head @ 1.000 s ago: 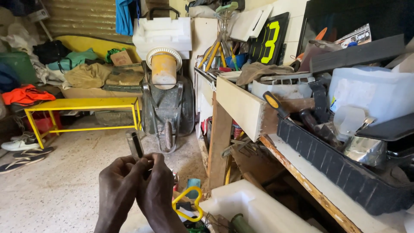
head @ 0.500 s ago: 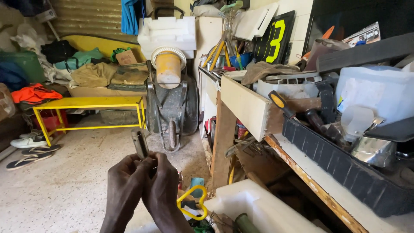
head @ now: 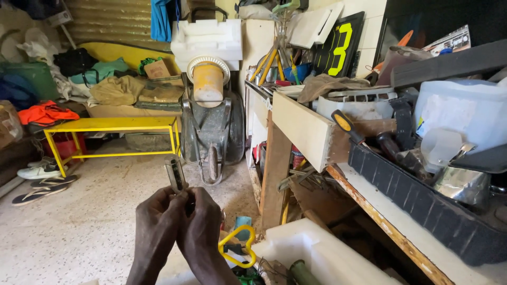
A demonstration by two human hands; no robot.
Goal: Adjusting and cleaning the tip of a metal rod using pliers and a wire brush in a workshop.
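Our 2 hands, left hand (head: 158,221) and right hand (head: 203,224), clasp a small metal part (head: 175,174) upright. A wheelbarrow (head: 213,129) stands beyond.

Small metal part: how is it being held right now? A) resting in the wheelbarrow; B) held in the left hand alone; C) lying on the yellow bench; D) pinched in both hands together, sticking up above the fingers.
D: the left hand and right hand are pressed together around the base of the small metal part, which stands up above them.
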